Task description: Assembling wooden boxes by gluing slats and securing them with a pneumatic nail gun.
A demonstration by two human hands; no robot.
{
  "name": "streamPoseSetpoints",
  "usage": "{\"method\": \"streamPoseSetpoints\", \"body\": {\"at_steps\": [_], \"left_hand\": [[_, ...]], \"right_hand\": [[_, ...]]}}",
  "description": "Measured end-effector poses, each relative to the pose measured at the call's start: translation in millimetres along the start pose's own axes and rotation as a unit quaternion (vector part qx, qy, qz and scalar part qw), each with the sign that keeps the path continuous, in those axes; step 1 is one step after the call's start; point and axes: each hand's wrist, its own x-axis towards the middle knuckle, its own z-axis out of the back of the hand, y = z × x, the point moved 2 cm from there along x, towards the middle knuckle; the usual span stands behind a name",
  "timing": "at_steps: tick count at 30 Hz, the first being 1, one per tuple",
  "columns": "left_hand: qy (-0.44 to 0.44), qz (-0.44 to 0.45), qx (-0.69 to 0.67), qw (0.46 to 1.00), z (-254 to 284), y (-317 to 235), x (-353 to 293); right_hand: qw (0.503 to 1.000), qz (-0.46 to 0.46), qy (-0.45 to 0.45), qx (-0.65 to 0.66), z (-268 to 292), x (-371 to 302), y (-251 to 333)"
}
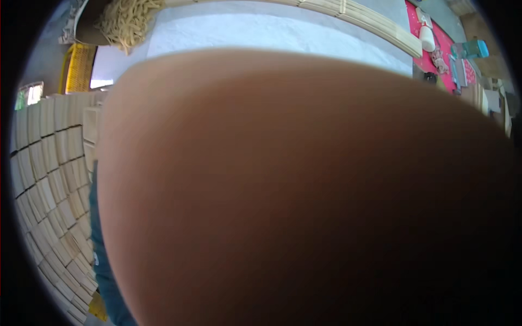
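Bare skin (244, 163), very close and blurred, fills most of the head view. It looks like part of one of my hands or arms, but I cannot tell which. No fingers can be made out, and anything held is hidden. Along its left side shows a strip of dark green cloth (103, 261), probably clothing. Beyond its upper edge lies a white sheet-like surface (244, 32).
Pale wooden slats (370, 28) border the white surface's far side. A heap of tan strips (128, 24) lies far left, near a yellow perforated panel (80, 68). Stacked pale blocks (54, 179) fill the left. A teal-topped bottle (470, 50) and pink-red cloth (414, 19) are far right.
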Motion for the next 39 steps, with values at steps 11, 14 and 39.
{"method": "streamPoseSetpoints", "body": {"at_steps": [11, 14, 39], "left_hand": [[0.005, -0.033, 0.144, 0.989, 18.1, -66.6, -0.4], [-0.059, -0.013, 0.181, 0.982, 40.5, -28.2, -18.3], [-0.212, 0.404, 0.298, 0.839, 203.1, 363.1, -203.2]], "right_hand": [[0.990, 0.010, -0.094, -0.102, -11.1, 39.1, -9.7], [0.968, 0.070, -0.222, -0.091, 6.2, 24.3, 5.4], [0.850, 0.506, 0.144, 0.022, 5.5, 76.3, 195.0]]}}
